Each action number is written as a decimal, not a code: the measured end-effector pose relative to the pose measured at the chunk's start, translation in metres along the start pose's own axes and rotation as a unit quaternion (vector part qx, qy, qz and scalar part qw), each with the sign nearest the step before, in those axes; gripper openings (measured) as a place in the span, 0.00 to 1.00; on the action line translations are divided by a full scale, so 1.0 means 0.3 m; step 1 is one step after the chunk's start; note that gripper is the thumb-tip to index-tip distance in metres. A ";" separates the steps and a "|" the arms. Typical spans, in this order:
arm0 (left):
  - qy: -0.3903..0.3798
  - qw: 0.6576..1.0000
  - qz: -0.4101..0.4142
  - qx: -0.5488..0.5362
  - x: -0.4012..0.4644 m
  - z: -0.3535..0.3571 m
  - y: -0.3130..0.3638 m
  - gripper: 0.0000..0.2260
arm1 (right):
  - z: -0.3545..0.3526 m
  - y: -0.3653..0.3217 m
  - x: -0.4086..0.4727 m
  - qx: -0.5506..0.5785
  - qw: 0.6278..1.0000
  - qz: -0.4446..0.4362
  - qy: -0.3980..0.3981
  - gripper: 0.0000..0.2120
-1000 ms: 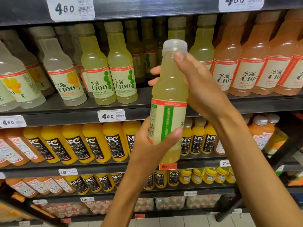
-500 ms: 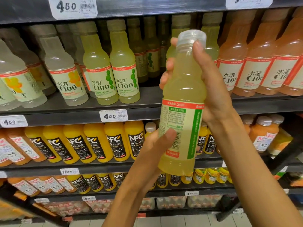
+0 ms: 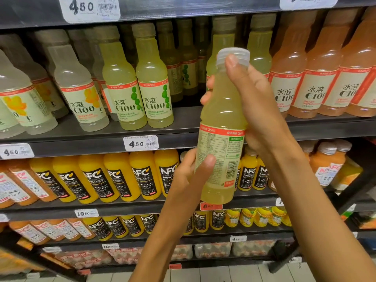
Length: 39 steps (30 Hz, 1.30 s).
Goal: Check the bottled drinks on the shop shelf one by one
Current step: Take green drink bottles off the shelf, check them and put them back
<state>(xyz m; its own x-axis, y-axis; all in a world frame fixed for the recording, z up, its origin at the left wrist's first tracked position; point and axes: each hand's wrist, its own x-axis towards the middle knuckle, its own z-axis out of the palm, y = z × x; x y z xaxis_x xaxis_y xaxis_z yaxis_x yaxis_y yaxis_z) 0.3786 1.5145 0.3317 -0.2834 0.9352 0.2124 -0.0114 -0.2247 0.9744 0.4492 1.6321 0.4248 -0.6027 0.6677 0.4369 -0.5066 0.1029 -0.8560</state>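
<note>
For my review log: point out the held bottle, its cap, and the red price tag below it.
Held bottle (image 3: pixel 222 110): head view, on the pale yellow body above the label.
Cap (image 3: pixel 237 55): head view, on the translucent ribbed side.
Red price tag (image 3: pixel 211 206): head view, on its middle, at the shelf edge.

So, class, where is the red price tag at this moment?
In the head view, the red price tag sits on the shelf edge just below the base of the held bottle, right of centre, under the orange juice bottles.
</note>
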 end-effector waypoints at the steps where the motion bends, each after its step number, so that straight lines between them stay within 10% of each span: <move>1: -0.016 1.000 -0.012 -0.001 0.001 -0.010 0.002 0.23 | -0.002 -0.004 0.000 0.015 1.000 0.004 -0.009 0.11; 8: -0.036 0.997 -0.051 -0.046 0.004 -0.009 -0.014 0.40 | -0.002 -0.007 -0.005 0.025 0.999 0.023 -0.042 0.16; 16: 0.035 0.999 -0.006 0.016 0.003 0.030 -0.007 0.18 | 0.000 -0.018 -0.008 -0.099 0.995 0.007 0.008 0.15; 27: -0.089 0.990 -0.074 -0.081 -0.008 -0.017 -0.021 0.41 | -0.006 -0.016 -0.002 0.058 0.996 0.041 -0.054 0.19; 39: 0.004 1.000 -0.018 -0.001 -0.011 0.009 -0.012 0.15 | -0.009 0.016 0.004 -0.052 0.997 0.054 0.019 0.17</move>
<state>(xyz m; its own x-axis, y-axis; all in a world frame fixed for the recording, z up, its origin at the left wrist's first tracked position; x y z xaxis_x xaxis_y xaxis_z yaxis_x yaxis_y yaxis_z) 0.3822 1.5129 0.3276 -0.2910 0.9404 0.1762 -0.0241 -0.1913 0.9812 0.4478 1.6352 0.4206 -0.6246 0.7069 0.3321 -0.3732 0.1033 -0.9220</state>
